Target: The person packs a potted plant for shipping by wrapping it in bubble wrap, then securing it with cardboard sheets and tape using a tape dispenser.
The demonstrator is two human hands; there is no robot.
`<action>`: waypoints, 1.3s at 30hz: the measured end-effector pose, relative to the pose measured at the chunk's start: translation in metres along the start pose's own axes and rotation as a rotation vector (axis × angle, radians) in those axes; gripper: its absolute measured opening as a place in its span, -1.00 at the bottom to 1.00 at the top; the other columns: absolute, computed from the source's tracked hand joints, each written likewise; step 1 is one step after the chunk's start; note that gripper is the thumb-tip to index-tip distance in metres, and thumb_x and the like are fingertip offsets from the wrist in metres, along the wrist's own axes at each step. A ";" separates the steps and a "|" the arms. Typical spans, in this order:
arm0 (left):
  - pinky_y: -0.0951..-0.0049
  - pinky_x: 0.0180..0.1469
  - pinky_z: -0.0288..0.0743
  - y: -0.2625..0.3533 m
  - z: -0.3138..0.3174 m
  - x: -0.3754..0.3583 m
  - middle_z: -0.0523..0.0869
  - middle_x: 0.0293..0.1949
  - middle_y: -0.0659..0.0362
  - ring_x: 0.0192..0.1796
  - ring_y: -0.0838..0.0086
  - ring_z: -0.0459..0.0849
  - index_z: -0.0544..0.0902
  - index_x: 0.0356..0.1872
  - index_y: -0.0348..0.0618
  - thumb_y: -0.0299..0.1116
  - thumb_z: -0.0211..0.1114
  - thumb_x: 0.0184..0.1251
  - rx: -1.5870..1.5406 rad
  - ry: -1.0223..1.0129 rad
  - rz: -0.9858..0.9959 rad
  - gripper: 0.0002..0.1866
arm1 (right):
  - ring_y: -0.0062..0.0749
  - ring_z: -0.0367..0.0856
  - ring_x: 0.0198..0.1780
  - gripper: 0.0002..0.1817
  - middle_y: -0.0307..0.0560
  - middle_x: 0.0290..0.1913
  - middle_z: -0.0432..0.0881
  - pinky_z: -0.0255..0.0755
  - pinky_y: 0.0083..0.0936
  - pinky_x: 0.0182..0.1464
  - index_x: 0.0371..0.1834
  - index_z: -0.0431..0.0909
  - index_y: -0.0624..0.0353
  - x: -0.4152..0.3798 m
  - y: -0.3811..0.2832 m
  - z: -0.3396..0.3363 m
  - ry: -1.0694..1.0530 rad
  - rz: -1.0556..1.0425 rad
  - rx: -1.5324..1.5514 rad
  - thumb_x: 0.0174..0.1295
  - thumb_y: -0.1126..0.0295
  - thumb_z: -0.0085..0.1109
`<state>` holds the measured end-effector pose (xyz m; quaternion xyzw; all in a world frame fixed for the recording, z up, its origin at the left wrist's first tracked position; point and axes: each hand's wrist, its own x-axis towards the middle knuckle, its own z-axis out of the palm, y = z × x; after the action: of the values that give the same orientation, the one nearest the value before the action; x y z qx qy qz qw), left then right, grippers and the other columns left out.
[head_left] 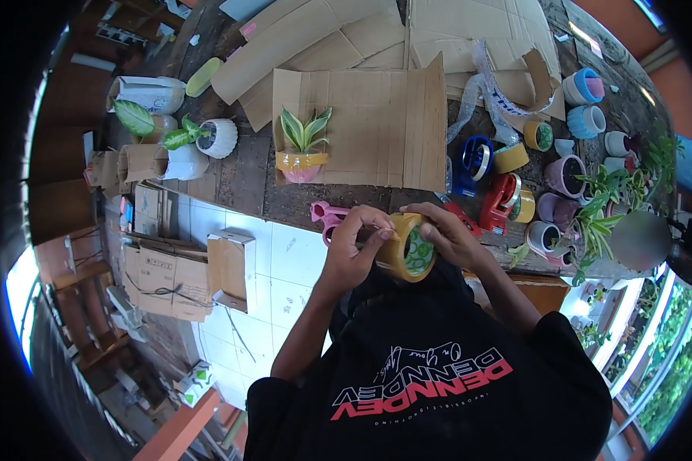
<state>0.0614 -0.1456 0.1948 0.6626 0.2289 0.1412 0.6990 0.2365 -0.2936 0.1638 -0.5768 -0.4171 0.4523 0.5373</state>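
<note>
A wide roll of yellow-brown packing tape [396, 247] with a green-patterned core is held close in front of my chest. My right hand [447, 234] grips it from the right, thumb over the rim. On the other side, my left hand [359, 242] pinches at the tape's edge with thumb and forefinger; whether a loose end is lifted cannot be made out. Just beyond, a snake plant [305, 132] stands in a pink pot [303, 173] with yellow tape around its top, on a cardboard sheet [377, 131]. Pink scissors [328, 215] lie near my left hand.
Blue [473, 160] and red [500, 201] tape dispensers and other tape rolls [511, 158] lie to the right. Several potted plants [592, 203] crowd the table's right end. Wrapped pots [183, 163] stand at left. Large cardboard pieces [323, 46] cover the far side.
</note>
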 end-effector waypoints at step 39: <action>0.63 -0.29 0.46 -0.026 -0.027 -0.087 0.57 -0.26 0.19 -0.33 0.68 0.54 0.54 -0.12 -0.28 -0.40 0.22 0.54 0.140 0.632 0.037 -0.87 | -0.23 0.68 -0.11 -0.61 0.07 -0.20 0.66 0.51 -0.35 -0.05 -0.01 0.52 0.26 0.041 0.133 0.075 0.048 0.346 -0.159 0.43 0.10 0.16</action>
<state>-0.0293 -0.1679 0.1803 0.6365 0.4317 0.3366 0.5434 0.1733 -0.2460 0.0269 -0.6911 -0.3333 0.4898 0.4140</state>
